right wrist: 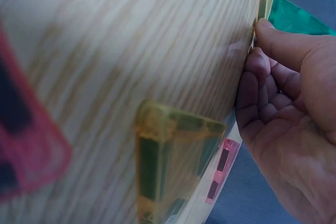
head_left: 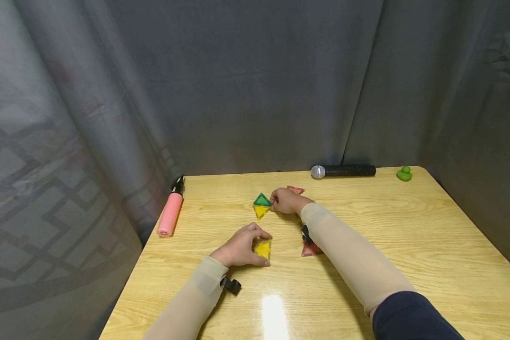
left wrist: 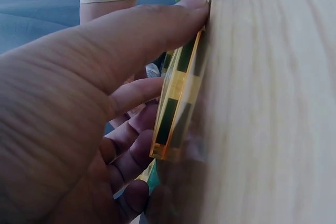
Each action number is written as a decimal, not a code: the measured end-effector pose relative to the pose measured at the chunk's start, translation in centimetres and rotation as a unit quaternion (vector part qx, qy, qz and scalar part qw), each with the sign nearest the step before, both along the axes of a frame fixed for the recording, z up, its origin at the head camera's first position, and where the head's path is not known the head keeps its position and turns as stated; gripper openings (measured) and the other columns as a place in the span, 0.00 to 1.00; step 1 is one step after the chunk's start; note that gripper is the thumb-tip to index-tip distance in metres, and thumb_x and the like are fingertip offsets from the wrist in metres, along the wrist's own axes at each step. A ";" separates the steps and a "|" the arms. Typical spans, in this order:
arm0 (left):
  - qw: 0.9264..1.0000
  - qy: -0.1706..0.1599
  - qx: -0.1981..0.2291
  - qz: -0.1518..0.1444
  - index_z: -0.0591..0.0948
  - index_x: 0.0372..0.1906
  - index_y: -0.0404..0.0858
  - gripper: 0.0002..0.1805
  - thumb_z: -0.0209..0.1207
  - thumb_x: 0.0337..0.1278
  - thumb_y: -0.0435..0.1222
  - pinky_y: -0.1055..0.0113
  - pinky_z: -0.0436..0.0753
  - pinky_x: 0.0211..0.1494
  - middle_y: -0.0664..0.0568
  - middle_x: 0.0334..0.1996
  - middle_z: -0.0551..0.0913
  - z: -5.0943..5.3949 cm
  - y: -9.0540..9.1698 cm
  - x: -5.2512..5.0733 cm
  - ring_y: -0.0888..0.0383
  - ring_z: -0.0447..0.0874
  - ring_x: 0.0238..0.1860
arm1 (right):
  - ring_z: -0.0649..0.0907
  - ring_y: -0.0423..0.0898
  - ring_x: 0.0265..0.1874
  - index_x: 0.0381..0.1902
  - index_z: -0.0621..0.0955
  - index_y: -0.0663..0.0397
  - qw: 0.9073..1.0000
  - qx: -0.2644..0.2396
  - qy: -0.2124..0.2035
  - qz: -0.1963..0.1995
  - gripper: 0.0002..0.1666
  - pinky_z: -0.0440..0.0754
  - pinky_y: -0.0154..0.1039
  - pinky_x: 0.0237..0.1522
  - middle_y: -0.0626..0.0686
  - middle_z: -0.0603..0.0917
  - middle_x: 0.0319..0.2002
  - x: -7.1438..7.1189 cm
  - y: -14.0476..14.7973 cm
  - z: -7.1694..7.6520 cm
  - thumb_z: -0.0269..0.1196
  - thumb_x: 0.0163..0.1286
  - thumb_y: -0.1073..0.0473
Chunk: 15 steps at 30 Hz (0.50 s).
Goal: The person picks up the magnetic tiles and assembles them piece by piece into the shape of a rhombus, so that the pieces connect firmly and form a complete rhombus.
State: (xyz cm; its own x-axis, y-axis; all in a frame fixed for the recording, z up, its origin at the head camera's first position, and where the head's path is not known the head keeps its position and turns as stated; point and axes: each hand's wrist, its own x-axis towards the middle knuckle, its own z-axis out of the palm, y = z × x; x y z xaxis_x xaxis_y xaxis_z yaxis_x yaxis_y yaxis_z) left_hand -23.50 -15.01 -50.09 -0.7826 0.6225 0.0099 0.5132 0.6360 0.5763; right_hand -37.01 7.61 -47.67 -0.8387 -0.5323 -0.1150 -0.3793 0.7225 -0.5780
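My left hand [head_left: 243, 245] curls round a yellow triangular magnetic tile [head_left: 263, 249] lying on the table. In the left wrist view the thumb meets one end of this yellow tile [left wrist: 176, 93], close to the wood. Farther forward, my right hand [head_left: 288, 200] pinches the right corner of a green triangular magnetic tile [head_left: 261, 200], where it meets another yellow tile [head_left: 261, 211]. The right wrist view shows the green tile [right wrist: 296, 17] tilted up from the table behind the thumb; the fingertips' exact contact is partly hidden.
Around the right arm lie a red tile [head_left: 295, 190], a partly hidden yellow tile [right wrist: 178, 145] and another red tile [head_left: 310, 250]. A pink hand pump [head_left: 170, 215] lies left; a black microphone [head_left: 344, 171] and green stacked object [head_left: 404, 174] are at the back edge.
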 end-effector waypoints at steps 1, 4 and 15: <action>1.000 0.001 0.001 0.000 0.83 0.65 0.50 0.39 0.81 0.45 0.55 0.67 0.77 0.50 0.59 0.49 0.75 0.0 0.0 0.0 0.61 0.73 0.46 | 0.75 0.45 0.33 0.38 0.81 0.56 1.000 -0.001 -0.001 0.000 0.06 0.73 0.40 0.42 0.51 0.77 0.34 0.0 0.0 0.0 0.68 0.74 0.60; 1.000 0.000 0.009 0.000 0.83 0.64 0.49 0.38 0.81 0.46 0.55 0.67 0.77 0.51 0.59 0.49 0.76 0.0 0.0 0.0 0.60 0.74 0.47 | 0.75 0.45 0.33 0.38 0.81 0.55 1.000 -0.002 -0.005 -0.001 0.06 0.73 0.40 0.43 0.50 0.76 0.33 0.1 0.0 0.0 0.68 0.74 0.60; 1.000 -0.012 0.021 0.019 0.82 0.65 0.47 0.36 0.81 0.49 0.49 0.64 0.79 0.55 0.59 0.51 0.78 0.0 -0.4 -0.3 0.59 0.76 0.49 | 0.76 0.44 0.33 0.41 0.82 0.55 1.000 0.002 -0.016 0.000 0.07 0.74 0.40 0.43 0.49 0.78 0.33 -0.1 0.1 0.0 0.69 0.73 0.60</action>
State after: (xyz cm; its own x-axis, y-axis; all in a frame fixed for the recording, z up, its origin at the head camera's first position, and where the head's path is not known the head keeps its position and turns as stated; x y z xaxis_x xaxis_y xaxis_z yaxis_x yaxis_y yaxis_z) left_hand -23.80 -15.41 -50.06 -0.8060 0.5917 0.0154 0.4744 0.6302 0.6147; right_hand -37.06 7.68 -47.68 -0.8348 -0.5313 -0.1444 -0.3598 0.7249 -0.5874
